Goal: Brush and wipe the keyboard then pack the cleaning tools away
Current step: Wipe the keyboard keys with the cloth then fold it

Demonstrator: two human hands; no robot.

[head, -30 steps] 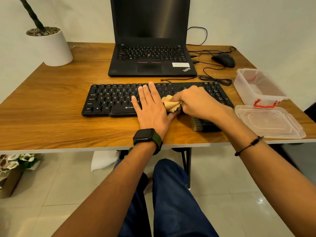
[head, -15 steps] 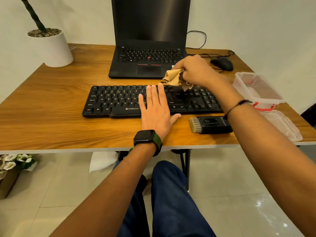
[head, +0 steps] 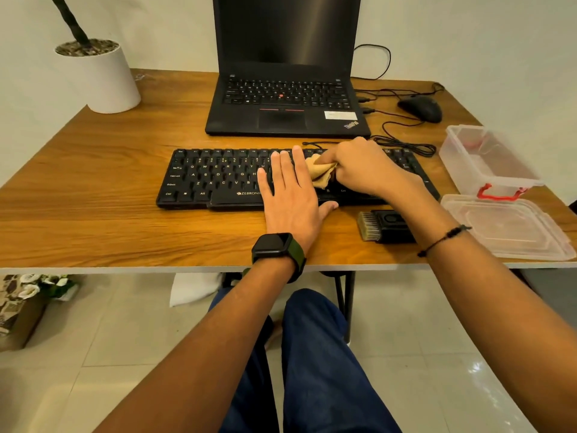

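A black keyboard (head: 215, 178) lies across the middle of the wooden desk. My left hand (head: 290, 195) rests flat on its centre with straight fingers, holding it steady. Just to its right, my right hand (head: 365, 167) grips a bunched tan cloth (head: 320, 171) and presses it onto the keys. A black cleaning brush (head: 384, 226) with pale bristles lies on the desk in front of the keyboard's right end, partly under my right forearm.
A clear plastic box (head: 487, 160) with a red clasp stands at the right, its lid (head: 505, 229) lying in front of it. Behind the keyboard are an open laptop (head: 284, 101), a mouse (head: 420, 108) with cables, and a white plant pot (head: 100, 76) at the back left.
My right hand swept the cloth from the front of the keyboard up past its far edge, then came back down onto the keys. My left hand stayed flat on the keyboard.
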